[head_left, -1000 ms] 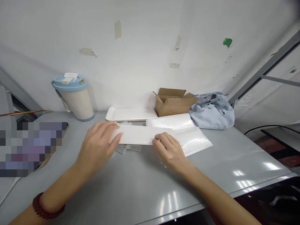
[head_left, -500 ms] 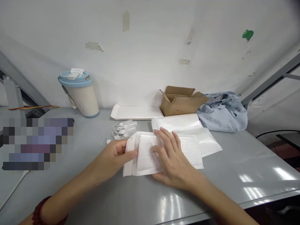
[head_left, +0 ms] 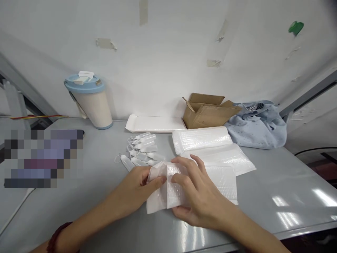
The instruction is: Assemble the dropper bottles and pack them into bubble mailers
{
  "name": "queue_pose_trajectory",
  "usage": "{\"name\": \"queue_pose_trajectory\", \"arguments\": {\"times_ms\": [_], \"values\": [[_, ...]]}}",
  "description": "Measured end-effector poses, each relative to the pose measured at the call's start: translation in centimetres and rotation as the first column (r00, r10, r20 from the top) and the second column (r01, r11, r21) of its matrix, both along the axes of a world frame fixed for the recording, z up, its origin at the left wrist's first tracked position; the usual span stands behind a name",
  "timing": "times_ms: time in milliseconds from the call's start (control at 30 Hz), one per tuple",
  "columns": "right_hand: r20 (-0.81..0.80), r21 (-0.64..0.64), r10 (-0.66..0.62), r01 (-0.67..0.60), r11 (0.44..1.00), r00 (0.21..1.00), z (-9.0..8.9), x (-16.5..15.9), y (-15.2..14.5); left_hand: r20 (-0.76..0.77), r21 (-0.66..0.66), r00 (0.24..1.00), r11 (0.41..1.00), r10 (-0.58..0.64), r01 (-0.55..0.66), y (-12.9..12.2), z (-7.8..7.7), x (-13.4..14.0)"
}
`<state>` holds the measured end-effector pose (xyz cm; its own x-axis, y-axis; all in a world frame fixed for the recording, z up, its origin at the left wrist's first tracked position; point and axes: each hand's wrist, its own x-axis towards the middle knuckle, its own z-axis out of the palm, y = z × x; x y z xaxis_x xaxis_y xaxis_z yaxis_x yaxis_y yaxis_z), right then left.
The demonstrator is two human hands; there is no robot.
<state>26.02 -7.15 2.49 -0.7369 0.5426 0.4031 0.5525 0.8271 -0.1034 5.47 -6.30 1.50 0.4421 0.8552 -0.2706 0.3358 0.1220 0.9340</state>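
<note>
A white bubble mailer (head_left: pixel 221 182) lies between my hands above the grey table. My left hand (head_left: pixel 139 191) pinches its left end, thumb on top and fingers behind. There the flap bends away from the bubbly body. My right hand (head_left: pixel 200 193) grips the mailer's middle, with fingers curled over the front and the thumb at the lower edge. Behind it, more white bubble mailers (head_left: pixel 218 151) lie overlapped. Several small clear squeeze bottles (head_left: pixel 142 144) with looped caps lie just beyond my left hand.
At the back stand a tumbler (head_left: pixel 89 102) with a blue lid and an open cardboard box (head_left: pixel 210 114). A flat white mailer (head_left: pixel 158 123) lies between them. Blue cloth (head_left: pixel 260 126) is heaped at right. A blurred-out item (head_left: pixel 42 158) sits left. The table's front edge (head_left: pixel 289 233) runs lower right.
The view has tilted slightly. My left hand and the mailer's left end have shifted right, and the flap now stands bent up from the body. More of the small bottles show.
</note>
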Motion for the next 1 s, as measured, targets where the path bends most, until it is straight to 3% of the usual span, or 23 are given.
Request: {"name": "queue_pose_trajectory", "arguments": {"times_ms": [167,233,333,400,633,733,867,933,1000], "values": [[0.033,-0.005,-0.043,0.043,0.999,0.999,0.1,0.1,0.4,-0.110,0.142,0.990,0.987,0.091,-0.075,0.5,0.1,-0.2],[0.034,-0.001,-0.082,0.082,0.997,0.996,0.2,0.4,0.7,-0.196,0.270,0.965,0.956,0.172,-0.115,1.1,0.2,-0.9],[-0.031,-0.011,-0.148,0.148,0.989,0.988,0.4,1.0,1.2,-0.345,0.585,0.863,0.803,0.370,-0.111,2.3,-0.1,-2.2],[-0.086,-0.030,-0.184,0.182,0.983,0.979,0.4,1.4,1.5,-0.377,0.701,0.820,0.711,0.431,-0.052,3.1,-0.7,-3.1],[-0.162,-0.083,-0.198,0.187,0.979,0.967,-0.2,1.3,2.0,-0.398,0.769,0.832,0.635,0.388,0.072,4.0,-2.6,-3.1],[-0.180,-0.098,-0.223,0.208,0.973,0.958,-0.4,1.3,2.1,-0.370,0.785,0.840,0.617,0.396,0.055,3.8,-2.3,-2.8],[-0.177,-0.100,-0.267,0.252,0.962,0.947,-0.3,1.3,2.2,-0.288,0.804,0.832,0.592,0.475,-0.059,3.4,-1.1,-2.8],[-0.165,-0.114,-0.283,0.267,0.957,0.945,-0.2,1.2,2.2,-0.208,0.835,0.820,0.533,0.533,-0.135,3.2,-0.3,-3.0],[-0.155,-0.123,-0.287,0.269,0.955,0.945,-0.2,1.2,2.1,-0.108,0.881,0.810,0.433,0.576,-0.191,2.9,0.6,-3.2]]}}
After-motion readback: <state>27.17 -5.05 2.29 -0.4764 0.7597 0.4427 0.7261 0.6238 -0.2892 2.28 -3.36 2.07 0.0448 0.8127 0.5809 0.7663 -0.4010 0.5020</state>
